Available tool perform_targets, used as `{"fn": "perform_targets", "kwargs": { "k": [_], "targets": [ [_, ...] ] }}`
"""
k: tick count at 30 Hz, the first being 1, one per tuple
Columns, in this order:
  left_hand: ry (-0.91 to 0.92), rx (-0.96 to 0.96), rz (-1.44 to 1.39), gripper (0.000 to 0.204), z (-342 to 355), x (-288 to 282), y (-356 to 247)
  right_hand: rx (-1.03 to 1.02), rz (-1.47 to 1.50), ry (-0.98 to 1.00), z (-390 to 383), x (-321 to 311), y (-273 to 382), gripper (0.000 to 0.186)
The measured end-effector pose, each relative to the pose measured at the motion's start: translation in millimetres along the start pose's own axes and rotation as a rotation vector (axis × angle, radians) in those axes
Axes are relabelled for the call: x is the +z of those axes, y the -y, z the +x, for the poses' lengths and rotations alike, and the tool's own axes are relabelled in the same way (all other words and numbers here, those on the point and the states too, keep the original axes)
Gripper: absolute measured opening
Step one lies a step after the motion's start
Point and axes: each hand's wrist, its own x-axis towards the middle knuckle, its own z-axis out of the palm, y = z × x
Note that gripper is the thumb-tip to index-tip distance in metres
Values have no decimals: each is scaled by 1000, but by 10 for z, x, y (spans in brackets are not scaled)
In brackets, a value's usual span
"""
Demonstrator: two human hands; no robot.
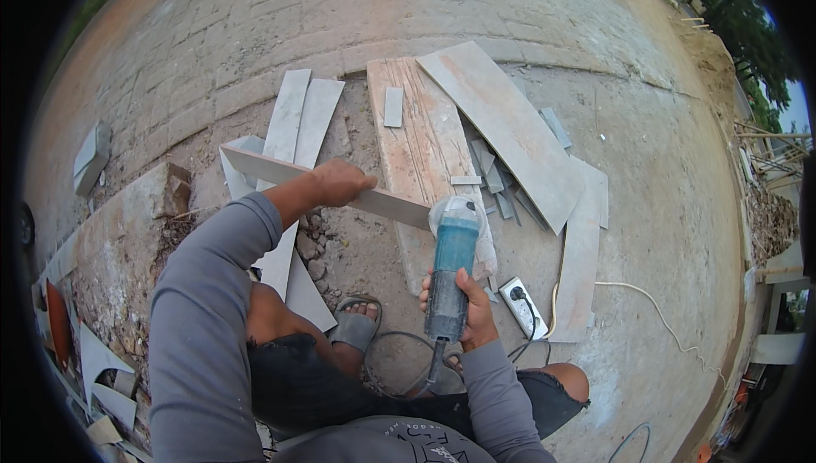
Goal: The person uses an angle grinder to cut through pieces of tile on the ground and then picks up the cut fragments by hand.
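Note:
My right hand is wrapped round the body of a teal and black angle grinder. The grinder's disc end meets the right end of a narrow grey tile strip; whether the disc is spinning I cannot tell. My left hand grips that strip near its middle, fingers over the top edge, the strip standing on its long edge and slanting left. Under its right end lies a scored wooden board. Two small tile offcuts, one pale rectangle and one short sliver, rest on the board.
A large grey tile leans across offcuts right of the board. Long tile strips lie at the left. By my right knee sits a white power strip with a black plug and cables. A concrete block stands far left.

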Motion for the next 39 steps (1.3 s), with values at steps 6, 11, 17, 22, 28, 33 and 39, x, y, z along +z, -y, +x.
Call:
{"fn": "perform_targets", "kwargs": {
  "k": [6,11,17,22,28,33,39],
  "targets": [
    [-2,2,8,17,-4,14,3,-43,16,1,-26,32,27,59],
    [3,1,14,16,0,12,-3,-52,-7,-14,-10,42,11,60],
    [3,6,11,16,7,21,5,18,9,0,7,17,10,61],
    [1,5,12,15,7,-12,-12,9,6,-12,11,35,10,61],
    [11,-15,9,14,3,-22,-21,16,-16,-18,5,31,7,60],
    [5,-6,7,13,6,-22,-19,-15,-10,-34,-5,27,6,60],
    [-1,6,14,14,-9,-42,-29,-76,11,-36,-44,37,18,60]
  ]
}}
